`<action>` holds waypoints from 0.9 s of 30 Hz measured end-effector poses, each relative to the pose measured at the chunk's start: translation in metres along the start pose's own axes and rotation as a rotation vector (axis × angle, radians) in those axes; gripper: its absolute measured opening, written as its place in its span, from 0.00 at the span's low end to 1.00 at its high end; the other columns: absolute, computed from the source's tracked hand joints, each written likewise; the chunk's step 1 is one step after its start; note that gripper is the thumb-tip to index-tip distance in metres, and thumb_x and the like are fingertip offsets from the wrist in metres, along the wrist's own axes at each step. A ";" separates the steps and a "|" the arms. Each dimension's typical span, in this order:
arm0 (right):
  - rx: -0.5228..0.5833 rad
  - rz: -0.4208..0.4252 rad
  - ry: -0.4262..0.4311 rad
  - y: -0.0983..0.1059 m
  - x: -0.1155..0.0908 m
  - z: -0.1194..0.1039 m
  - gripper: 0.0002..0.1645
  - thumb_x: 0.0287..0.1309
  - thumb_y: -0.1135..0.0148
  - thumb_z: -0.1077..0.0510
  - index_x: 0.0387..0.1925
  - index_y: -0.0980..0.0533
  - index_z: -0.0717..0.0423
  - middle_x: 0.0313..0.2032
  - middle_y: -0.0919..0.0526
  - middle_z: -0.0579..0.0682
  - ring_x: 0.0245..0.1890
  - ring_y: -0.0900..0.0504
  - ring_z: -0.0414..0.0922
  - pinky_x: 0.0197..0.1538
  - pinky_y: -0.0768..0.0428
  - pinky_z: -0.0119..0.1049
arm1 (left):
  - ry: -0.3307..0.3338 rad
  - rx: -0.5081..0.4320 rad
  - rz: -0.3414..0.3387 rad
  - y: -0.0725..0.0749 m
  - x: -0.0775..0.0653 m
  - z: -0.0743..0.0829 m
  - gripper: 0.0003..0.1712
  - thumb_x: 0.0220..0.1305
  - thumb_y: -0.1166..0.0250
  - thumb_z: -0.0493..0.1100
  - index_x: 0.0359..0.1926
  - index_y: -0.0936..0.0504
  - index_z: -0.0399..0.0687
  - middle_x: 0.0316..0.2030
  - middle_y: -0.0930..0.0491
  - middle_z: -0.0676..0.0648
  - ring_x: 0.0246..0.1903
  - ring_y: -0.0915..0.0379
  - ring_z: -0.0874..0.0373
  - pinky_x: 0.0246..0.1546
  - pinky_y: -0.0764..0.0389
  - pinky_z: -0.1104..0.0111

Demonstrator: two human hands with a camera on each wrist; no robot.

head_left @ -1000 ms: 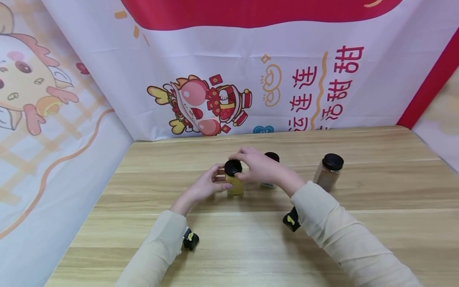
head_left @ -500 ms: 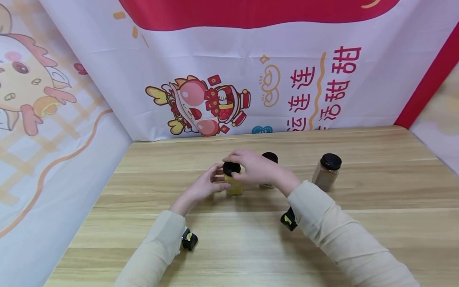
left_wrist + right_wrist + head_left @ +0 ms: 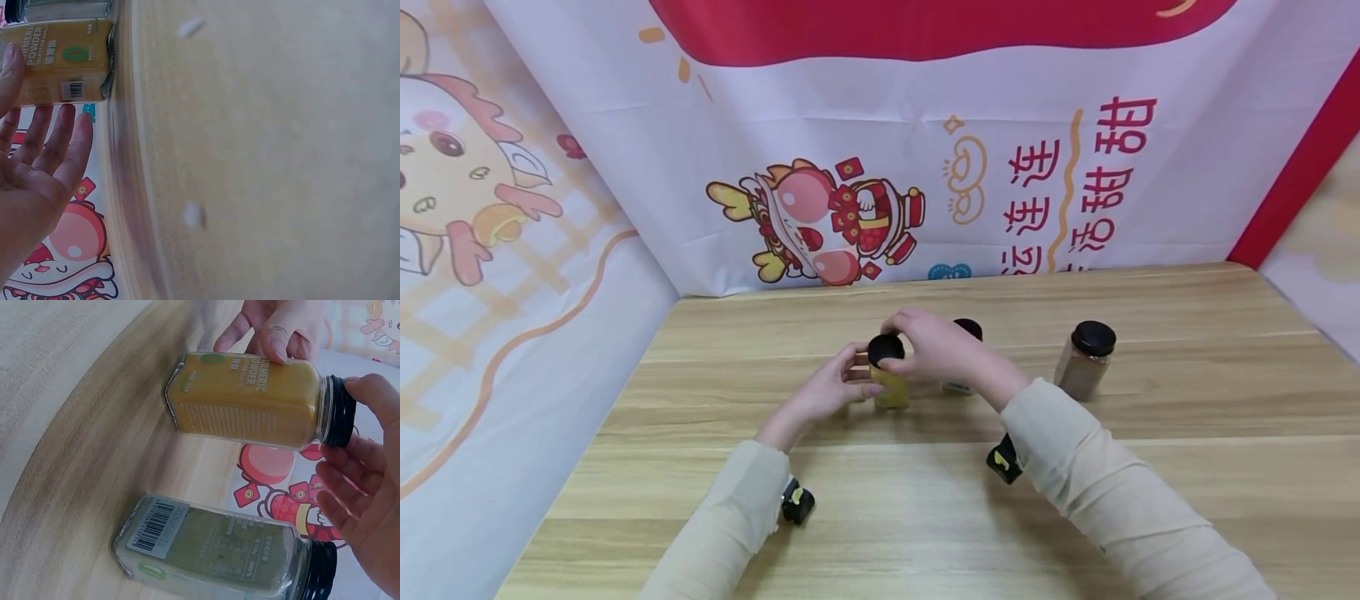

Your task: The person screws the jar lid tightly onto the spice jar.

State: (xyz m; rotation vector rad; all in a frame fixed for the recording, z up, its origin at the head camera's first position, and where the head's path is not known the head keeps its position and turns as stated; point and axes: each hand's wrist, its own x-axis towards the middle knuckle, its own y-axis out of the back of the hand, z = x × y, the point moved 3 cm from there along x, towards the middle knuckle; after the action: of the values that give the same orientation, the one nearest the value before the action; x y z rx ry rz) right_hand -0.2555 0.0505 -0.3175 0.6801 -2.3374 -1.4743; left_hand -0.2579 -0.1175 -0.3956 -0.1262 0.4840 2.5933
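A glass jar of yellow turmeric powder (image 3: 892, 393) stands upright on the wooden table, its label facing me in the right wrist view. My left hand (image 3: 829, 388) holds the jar's body, with the thumb on the near side and the fingers on the other. On top is a black screw lid (image 3: 341, 412), which my right hand (image 3: 942, 350) pinches between thumb and fingertips. Close by on the right stands a jar of greenish powder (image 3: 215, 544) with a black lid; in the head view my right hand partly hides it.
A taller-looking jar of brown powder (image 3: 1082, 371) with a black lid stands farther right. Black wrist devices (image 3: 797, 502) hang under both sleeves. A printed white cloth (image 3: 865, 100) rises behind the table's back edge, and another cloth (image 3: 550, 367) covers the left side.
My right fingers swung left over the lid, then shifted back to the right around it. The left hand and the jar stay in place.
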 end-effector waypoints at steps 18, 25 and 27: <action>0.004 -0.070 0.057 0.003 -0.002 -0.003 0.29 0.59 0.37 0.53 0.62 0.29 0.53 0.60 0.25 0.52 0.61 0.26 0.49 0.65 0.28 0.46 | -0.014 0.020 -0.003 0.001 -0.001 0.001 0.33 0.63 0.38 0.36 0.68 0.40 0.46 0.66 0.35 0.36 0.65 0.36 0.39 0.62 0.27 0.54; 0.032 -0.036 -0.018 0.002 0.000 -0.001 0.28 0.57 0.34 0.47 0.56 0.27 0.56 0.54 0.21 0.51 0.56 0.23 0.47 0.63 0.25 0.44 | -0.015 0.030 0.000 0.001 -0.001 0.001 0.33 0.64 0.38 0.37 0.67 0.39 0.47 0.66 0.35 0.37 0.65 0.35 0.40 0.62 0.27 0.54; 0.037 -0.030 -0.038 0.001 0.001 0.000 0.29 0.56 0.34 0.45 0.54 0.27 0.56 0.52 0.21 0.51 0.54 0.23 0.47 0.62 0.25 0.44 | -0.018 0.031 -0.002 0.001 -0.001 0.001 0.32 0.64 0.38 0.37 0.67 0.39 0.47 0.66 0.35 0.37 0.64 0.35 0.40 0.62 0.27 0.54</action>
State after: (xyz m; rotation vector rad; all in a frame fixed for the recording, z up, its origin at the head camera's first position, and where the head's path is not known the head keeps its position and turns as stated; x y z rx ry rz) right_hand -0.2562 0.0504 -0.3169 0.7059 -2.3986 -1.4726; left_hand -0.2579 -0.1186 -0.3945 -0.0926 0.5173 2.5818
